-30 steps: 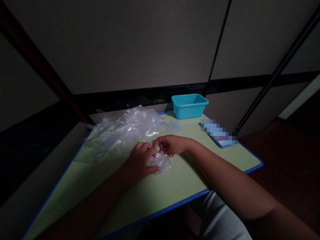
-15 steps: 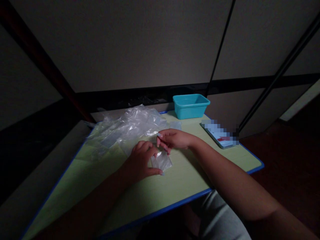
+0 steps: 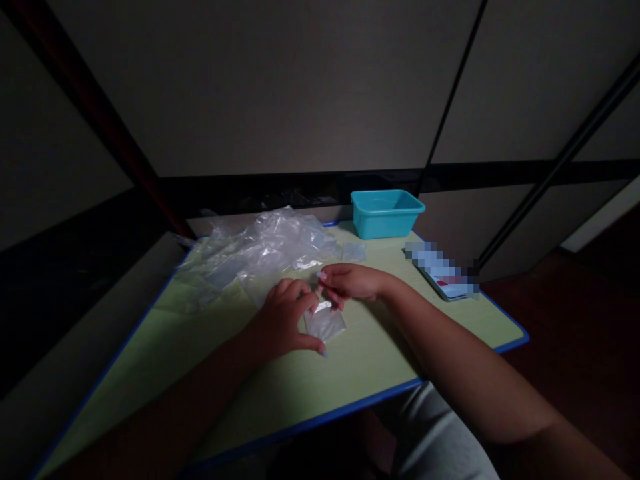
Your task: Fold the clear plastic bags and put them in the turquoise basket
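A small clear plastic bag (image 3: 326, 323) lies flat on the pale green table (image 3: 350, 363) in front of me. My left hand (image 3: 283, 320) rests on its left side, fingers curled, thumb pressed at its lower corner and a fingertip on its top edge. My right hand (image 3: 350, 281) pinches the bag's top edge with fingers drawn together. Both forearms reach in from below.
A heap of clear plastic bags (image 3: 260, 250) covers the table's far left. One small bag (image 3: 353, 251) lies apart near a teal plastic tub (image 3: 387, 212) at the far edge. A phone (image 3: 445, 277) lies at the right. The table has a blue rim.
My right hand lifted slightly off the small bag, then came back down to pinch its top edge. My left hand stayed on the bag.
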Tool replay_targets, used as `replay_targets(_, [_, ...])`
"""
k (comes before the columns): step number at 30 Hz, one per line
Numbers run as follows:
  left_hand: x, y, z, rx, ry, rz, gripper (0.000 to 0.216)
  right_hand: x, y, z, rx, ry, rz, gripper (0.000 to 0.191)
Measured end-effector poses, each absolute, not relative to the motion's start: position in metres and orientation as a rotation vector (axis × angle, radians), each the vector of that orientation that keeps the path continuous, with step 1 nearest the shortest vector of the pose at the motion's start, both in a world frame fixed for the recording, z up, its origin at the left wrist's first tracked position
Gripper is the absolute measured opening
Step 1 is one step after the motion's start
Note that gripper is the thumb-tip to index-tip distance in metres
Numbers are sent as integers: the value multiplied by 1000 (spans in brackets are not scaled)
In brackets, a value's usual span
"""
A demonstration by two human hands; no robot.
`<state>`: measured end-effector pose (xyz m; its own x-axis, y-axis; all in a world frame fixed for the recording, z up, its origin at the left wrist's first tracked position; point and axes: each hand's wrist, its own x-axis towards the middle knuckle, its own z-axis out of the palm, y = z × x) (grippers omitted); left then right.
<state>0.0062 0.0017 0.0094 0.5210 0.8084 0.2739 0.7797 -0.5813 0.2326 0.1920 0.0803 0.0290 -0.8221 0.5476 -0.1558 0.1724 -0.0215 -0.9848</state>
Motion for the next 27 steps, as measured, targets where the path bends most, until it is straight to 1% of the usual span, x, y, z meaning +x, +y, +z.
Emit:
replay_targets(3, [6, 2, 9, 2670, 1399, 556, 61, 193, 80, 28, -614, -1948, 1926, 24])
replay_targets(5, [6, 2, 9, 2675, 1395, 564, 63, 193, 78, 28, -481, -1901, 2042, 29])
replay_targets(7, [6, 1, 9, 2688, 1386, 568, 67, 193, 75, 28, -382, -1862, 2220, 30])
replay_targets(9, [6, 1, 9, 2704, 1379, 572, 73, 194, 73, 28, -354, -1846, 2368, 27])
replay_targets(11, [6, 1, 9, 2716, 1377, 576, 76, 195, 72, 28, -368, -1840, 2441, 25])
replay_targets(15, [5, 2, 6, 2715, 1374, 611, 72, 197, 76, 25, -331, -1782, 2525, 25])
replay_targets(18, [5, 2, 4, 2709, 1383, 625, 72, 199, 79, 23, -273, -1751, 2604, 25])
replay_targets(27, [5, 2, 4, 2719, 1391, 614, 70, 206, 80, 23, -304, -1834, 2686, 6])
